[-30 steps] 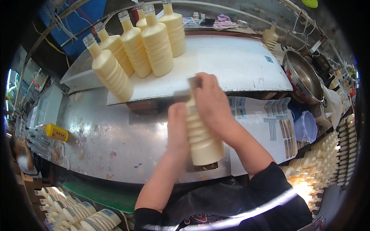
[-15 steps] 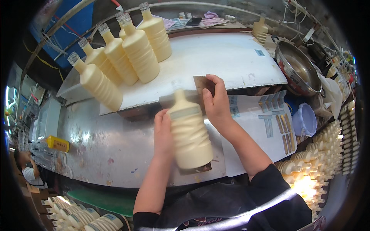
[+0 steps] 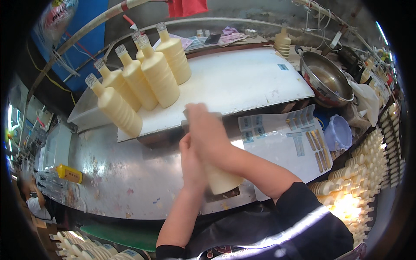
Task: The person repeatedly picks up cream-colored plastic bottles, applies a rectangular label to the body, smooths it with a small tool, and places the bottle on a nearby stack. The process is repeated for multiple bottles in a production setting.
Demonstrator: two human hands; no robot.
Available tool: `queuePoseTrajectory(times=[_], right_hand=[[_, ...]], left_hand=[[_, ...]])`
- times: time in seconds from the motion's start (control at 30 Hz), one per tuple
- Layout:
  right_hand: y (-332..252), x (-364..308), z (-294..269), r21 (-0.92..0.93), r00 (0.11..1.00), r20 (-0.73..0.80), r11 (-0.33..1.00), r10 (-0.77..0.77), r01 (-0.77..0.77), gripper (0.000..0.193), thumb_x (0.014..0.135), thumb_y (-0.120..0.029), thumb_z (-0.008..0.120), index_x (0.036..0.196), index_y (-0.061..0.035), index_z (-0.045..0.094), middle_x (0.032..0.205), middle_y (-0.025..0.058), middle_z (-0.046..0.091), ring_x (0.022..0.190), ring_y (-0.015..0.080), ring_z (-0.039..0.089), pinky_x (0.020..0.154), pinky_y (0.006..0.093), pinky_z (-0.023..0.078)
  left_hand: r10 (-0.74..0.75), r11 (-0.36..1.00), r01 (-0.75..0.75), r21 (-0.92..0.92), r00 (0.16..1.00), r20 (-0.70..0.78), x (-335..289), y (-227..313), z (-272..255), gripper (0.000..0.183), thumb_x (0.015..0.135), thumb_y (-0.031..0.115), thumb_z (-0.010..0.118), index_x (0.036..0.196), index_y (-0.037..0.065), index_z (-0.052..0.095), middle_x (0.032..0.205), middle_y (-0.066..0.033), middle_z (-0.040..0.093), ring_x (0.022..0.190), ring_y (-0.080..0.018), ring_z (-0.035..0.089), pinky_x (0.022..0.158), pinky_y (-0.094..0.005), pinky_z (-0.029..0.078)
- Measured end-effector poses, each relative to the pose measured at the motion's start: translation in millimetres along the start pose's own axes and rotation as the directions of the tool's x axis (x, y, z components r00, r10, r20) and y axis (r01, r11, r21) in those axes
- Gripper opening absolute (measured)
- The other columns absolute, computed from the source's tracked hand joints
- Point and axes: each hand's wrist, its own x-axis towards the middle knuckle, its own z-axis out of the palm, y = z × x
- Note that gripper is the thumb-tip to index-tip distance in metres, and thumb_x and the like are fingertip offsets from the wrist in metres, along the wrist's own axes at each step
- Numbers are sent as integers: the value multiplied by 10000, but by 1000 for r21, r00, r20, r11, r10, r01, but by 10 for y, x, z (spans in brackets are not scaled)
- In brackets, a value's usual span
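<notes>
A cream bottle (image 3: 223,180) with a ridged body stands tilted before me, its base near the bench's front edge. My left hand (image 3: 193,164) is wrapped around its left side. Across the bottle's upper part lies my right hand (image 3: 210,132), its wrist crossing over from the right. Motion smears the right fingers, so whether they grip anything cannot be made out. Both hands hide the bottle's neck, shoulder and most of its front. Under the base shows part of a dark flat patch (image 3: 222,195) on the metal bench (image 3: 130,173).
Several cream bottles (image 3: 160,78) stand on the raised white board (image 3: 234,69) at back left. Label sheets (image 3: 277,151) lie to my right, near a lilac bucket (image 3: 338,133) and a steel pan (image 3: 327,78). A yellow bottle (image 3: 69,173) lies left. Many bottles (image 3: 355,173) line the right.
My right hand, which held a brown flat piece right of the bottle, has swung left over the bottle. The left hand stays at its side. The view has shifted slightly.
</notes>
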Motion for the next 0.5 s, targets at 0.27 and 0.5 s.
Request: queuePoseTrajectory(times=[0.27,0.5], right_hand=[[246,-76,-221,9,999,13,999,53,-53,368,986,-133,541,1323,-18,446,1313,257,524,1061,463,612,898,529,506],[921,-288,-200,145,972,-224,989,70,-38,390,982,-71,547,1358,-18,455,1307,233,539,1166,445,570,980,479,486]], left_hand=[[57,941,-61,334,998,22,242,-146,-216,448,1108,403,404,1360,34,441,1263,-127,555,1156,-209,542,1000,-354,460],[2,970,-3,245,1000,6,221,-146,-153,320,1106,301,458,1307,54,437,1201,-109,563,1073,-189,573,940,-351,505]])
